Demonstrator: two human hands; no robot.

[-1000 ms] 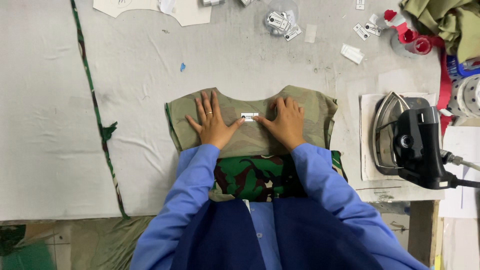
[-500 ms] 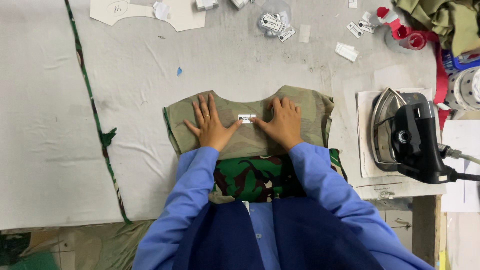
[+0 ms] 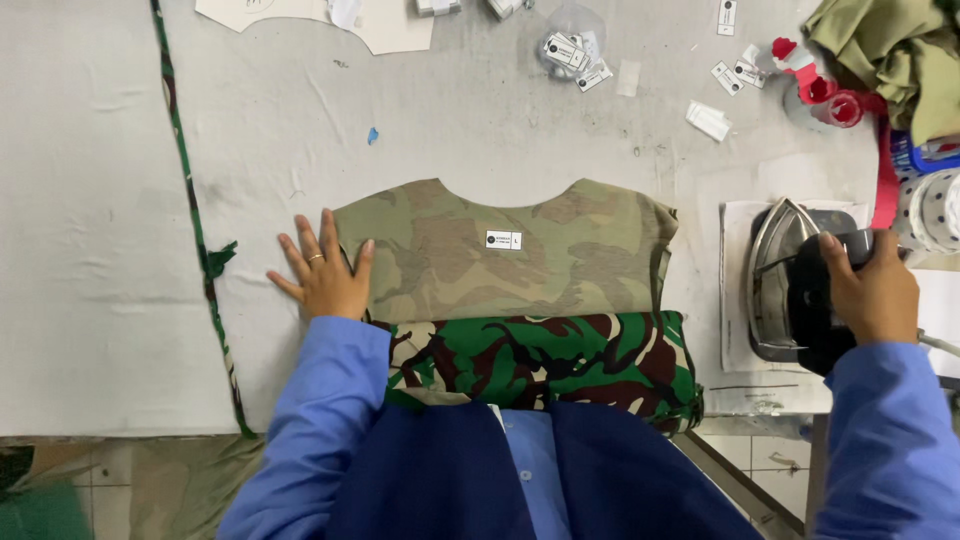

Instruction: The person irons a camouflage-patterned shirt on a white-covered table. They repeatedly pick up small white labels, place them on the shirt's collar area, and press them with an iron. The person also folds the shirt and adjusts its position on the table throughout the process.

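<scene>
Head view shows the left hand [image 3: 322, 275], fingers spread flat, pinning the pale camouflage fabric piece [image 3: 500, 250] on the grey cloth-covered worktop [image 3: 480, 130], while the right hand [image 3: 872, 292] curls around the black steam iron [image 3: 800, 290] at right.

Camouflage garment [image 3: 505, 265] lies flat at centre of the padded table [image 3: 100, 250], faded inner side up, a small white label [image 3: 503, 240] near its neckline. Bright green camouflage fold [image 3: 545, 360] at 6 o'clock of it. Left hand [image 3: 322, 275] rests flat, fingers spread, at the garment's 9 o'clock edge. Right hand [image 3: 868, 292] grips the handle of the iron [image 3: 790, 290] at 3 o'clock. Loose tags [image 3: 572, 52] at 12 o'clock.
</scene>
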